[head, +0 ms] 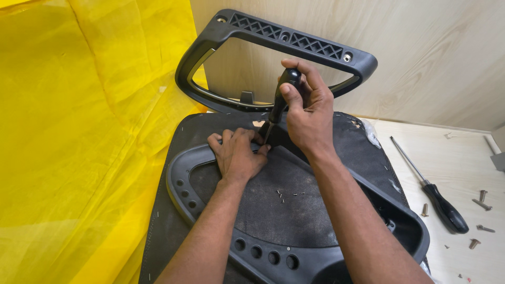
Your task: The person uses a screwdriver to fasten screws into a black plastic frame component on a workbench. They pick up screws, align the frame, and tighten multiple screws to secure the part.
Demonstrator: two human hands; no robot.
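The right hand [307, 113] is closed around the black handle of a tool [282, 94] and holds it almost upright, with the tip down on the dark fabric underside of a chair seat [294, 205]. The left hand [236, 155] lies flat on this fabric just beside the tip, with the fingers bent and pressing; it grips nothing. A black plastic armrest frame [210, 231] lies on the seat, around both forearms, and a few small metal staples [286, 194] lie loose on the fabric inside its loop. A second armrest frame [279, 39] leans against the wooden wall behind. On the wooden surface at the right lie a screwdriver [434, 194] with a black handle and several loose screws [481, 202]. A yellow sheet [79, 142] covers the left side.
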